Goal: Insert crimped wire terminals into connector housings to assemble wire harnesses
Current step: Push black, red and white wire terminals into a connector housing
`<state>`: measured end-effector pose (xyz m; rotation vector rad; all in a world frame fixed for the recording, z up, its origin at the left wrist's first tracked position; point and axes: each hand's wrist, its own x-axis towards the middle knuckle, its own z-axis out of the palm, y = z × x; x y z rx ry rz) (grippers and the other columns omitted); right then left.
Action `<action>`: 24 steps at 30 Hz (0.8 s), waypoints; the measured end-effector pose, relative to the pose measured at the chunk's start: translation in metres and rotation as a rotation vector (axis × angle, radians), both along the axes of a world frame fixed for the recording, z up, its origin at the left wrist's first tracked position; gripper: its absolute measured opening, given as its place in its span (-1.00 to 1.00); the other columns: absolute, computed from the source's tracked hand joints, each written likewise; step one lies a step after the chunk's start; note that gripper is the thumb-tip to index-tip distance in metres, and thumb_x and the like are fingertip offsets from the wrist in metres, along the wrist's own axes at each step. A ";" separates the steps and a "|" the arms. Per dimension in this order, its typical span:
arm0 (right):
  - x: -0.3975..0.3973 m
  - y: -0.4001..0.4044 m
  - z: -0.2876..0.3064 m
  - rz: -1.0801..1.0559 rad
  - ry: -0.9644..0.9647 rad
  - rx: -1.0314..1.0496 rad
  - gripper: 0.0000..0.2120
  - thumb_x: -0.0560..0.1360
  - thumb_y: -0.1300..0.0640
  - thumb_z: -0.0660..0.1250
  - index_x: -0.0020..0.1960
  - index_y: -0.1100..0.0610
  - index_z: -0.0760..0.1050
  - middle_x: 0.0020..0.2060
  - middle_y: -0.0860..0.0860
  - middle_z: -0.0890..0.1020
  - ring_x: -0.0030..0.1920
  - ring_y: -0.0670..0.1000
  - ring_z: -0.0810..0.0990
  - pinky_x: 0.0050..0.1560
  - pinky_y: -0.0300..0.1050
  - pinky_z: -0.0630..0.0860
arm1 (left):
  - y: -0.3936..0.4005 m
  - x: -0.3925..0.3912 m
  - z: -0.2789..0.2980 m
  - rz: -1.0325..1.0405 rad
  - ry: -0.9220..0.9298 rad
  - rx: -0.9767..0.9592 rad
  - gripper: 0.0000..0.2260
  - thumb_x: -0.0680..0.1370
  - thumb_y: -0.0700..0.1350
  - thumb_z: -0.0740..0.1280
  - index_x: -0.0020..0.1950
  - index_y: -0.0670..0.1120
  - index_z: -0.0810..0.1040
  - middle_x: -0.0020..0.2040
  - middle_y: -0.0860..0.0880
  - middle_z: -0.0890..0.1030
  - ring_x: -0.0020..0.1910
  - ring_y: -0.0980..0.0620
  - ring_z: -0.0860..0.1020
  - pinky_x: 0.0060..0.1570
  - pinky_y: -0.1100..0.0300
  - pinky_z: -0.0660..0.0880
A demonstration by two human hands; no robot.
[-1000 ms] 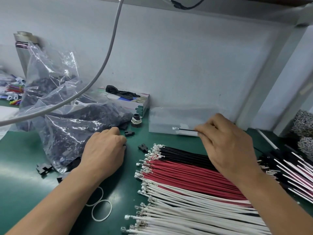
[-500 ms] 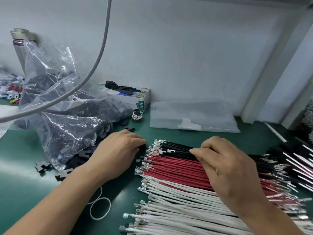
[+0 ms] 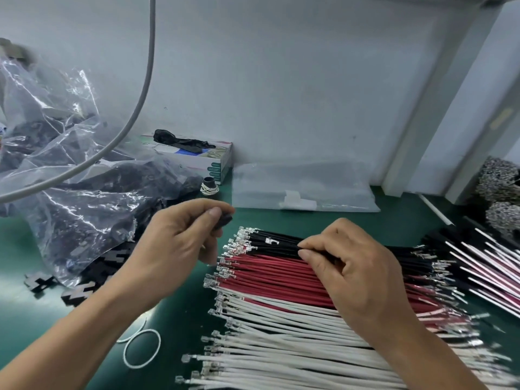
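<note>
Over the green mat, left hand [image 3: 180, 243] pinches 1 black housing [image 3: 223, 220], right hand [image 3: 354, 266] pinches 1 black wire [image 3: 281, 243], nothing inserted yet.

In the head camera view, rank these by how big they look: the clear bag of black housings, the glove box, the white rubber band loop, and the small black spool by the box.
1. clear bag of black housings
2. glove box
3. white rubber band loop, though it lies nearer the camera, so this is unsure
4. small black spool

Factory assembly bench: green mat [image 3: 174, 313], sorted crimped wires [image 3: 281, 280], bagged black housings [image 3: 84, 209].
</note>
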<state>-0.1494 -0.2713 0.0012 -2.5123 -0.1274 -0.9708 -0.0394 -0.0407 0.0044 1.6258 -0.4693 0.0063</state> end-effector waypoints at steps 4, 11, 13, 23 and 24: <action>0.000 0.008 0.001 0.056 -0.038 0.039 -0.88 0.56 0.00 0.35 -0.07 -0.03 0.65 -0.18 -0.19 0.54 -0.17 -0.09 0.57 -0.22 -0.16 0.51 | -0.009 -0.014 0.002 -0.154 0.183 -0.063 -0.71 0.46 0.08 0.38 -0.07 -0.10 0.75 -0.33 -0.12 0.62 -0.50 -0.08 0.51 -0.49 0.18 0.53; 0.001 0.011 -0.001 0.077 -0.056 0.034 -0.91 0.56 0.04 0.36 -0.07 -0.01 0.63 -0.18 -0.18 0.54 -0.17 -0.09 0.57 -0.24 -0.13 0.51 | -0.015 -0.018 -0.003 -0.247 0.302 -0.107 -0.82 0.48 -0.08 0.41 -0.05 -0.12 0.76 -0.27 -0.19 0.66 -0.41 -0.02 0.58 -0.35 0.24 0.59; 0.001 0.011 -0.002 0.057 -0.066 -0.019 -0.90 0.56 0.04 0.37 -0.09 -0.01 0.64 -0.20 -0.18 0.53 -0.20 -0.12 0.53 -0.27 -0.15 0.50 | -0.016 -0.020 -0.004 -0.246 0.298 -0.111 -0.81 0.46 -0.06 0.41 -0.04 -0.09 0.77 -0.33 -0.17 0.62 -0.39 -0.01 0.58 -0.31 0.24 0.60; 0.000 0.005 0.003 0.095 -0.027 -0.068 -0.90 0.54 0.02 0.38 -0.09 -0.01 0.66 -0.21 -0.18 0.52 -0.20 -0.12 0.53 -0.27 -0.16 0.50 | -0.012 -0.024 0.000 -0.267 0.200 -0.024 -0.71 0.29 -0.09 0.55 0.00 -0.03 0.78 -0.24 -0.24 0.72 -0.30 -0.05 0.68 -0.25 0.14 0.68; 0.000 0.004 0.004 0.104 -0.018 -0.074 -0.90 0.54 0.02 0.38 -0.09 -0.01 0.66 -0.20 -0.19 0.53 -0.19 -0.12 0.53 -0.26 -0.15 0.51 | -0.012 -0.024 0.000 -0.271 0.190 -0.011 -0.72 0.29 -0.07 0.55 0.00 -0.01 0.78 -0.25 -0.22 0.72 -0.30 -0.05 0.68 -0.23 0.10 0.70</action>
